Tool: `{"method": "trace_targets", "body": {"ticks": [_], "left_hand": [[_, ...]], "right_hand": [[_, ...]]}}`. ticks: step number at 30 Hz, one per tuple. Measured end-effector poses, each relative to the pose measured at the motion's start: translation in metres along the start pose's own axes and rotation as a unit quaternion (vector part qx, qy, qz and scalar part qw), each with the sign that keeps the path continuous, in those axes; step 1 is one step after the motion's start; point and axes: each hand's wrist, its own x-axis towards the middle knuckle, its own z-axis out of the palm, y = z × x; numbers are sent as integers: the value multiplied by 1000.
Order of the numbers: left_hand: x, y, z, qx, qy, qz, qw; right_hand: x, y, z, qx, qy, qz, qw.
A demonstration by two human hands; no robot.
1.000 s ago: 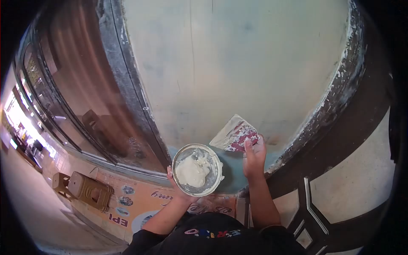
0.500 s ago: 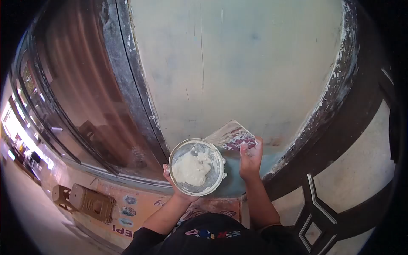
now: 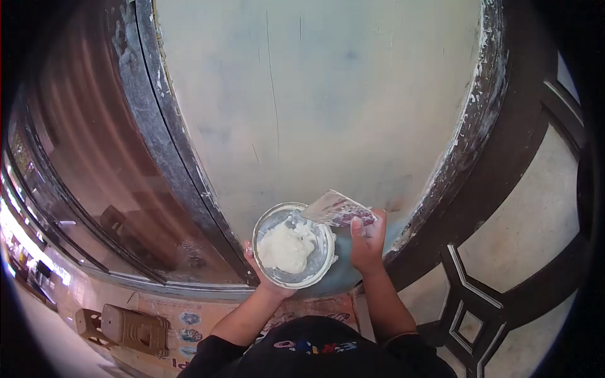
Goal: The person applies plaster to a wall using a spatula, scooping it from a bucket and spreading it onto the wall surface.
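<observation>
My left hand [image 3: 271,283] supports a round metal bowl [image 3: 326,268] from its left and lower side, most fingers hidden underneath. A thick mound of cream-white putty [image 3: 287,247] sits inside the bowl, with smears on the inner wall and rim. Gripped in my right hand [image 3: 368,242], thumb on the near face, is a flat putty scraper [image 3: 340,209] with a reddish base, streaked with putty. The scraper's left corner overlaps the bowl's upper right rim.
Ahead stands a pale wall panel [image 3: 315,113] with thin cracks, framed by dark, white-spattered posts [image 3: 157,94]. Left is a glass pane [image 3: 94,157] with a curtain behind it. Stacked brown plastic stools [image 3: 135,327] stand lower left; a dark patterned panel [image 3: 485,302] is at right.
The scraper has come down and left, its corner now over the bowl's rim and tipped towards the putty. My view has swung slightly right; the left hand keeps its hold.
</observation>
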Motion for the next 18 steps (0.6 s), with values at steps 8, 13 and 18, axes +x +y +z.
{"method": "trace_targets", "body": {"ticks": [8,13,18], "left_hand": [[7,1,0,49,23,-37,998],[10,-2,6,55,28,-20,998],[11,-13,8,-66,-33,-19,997]], "right_hand": [[20,-7,-3,42,13,-16,999],[16,0,3,7,7,-14,1000],[21,-8,-3,36,34,-11,999]]}}
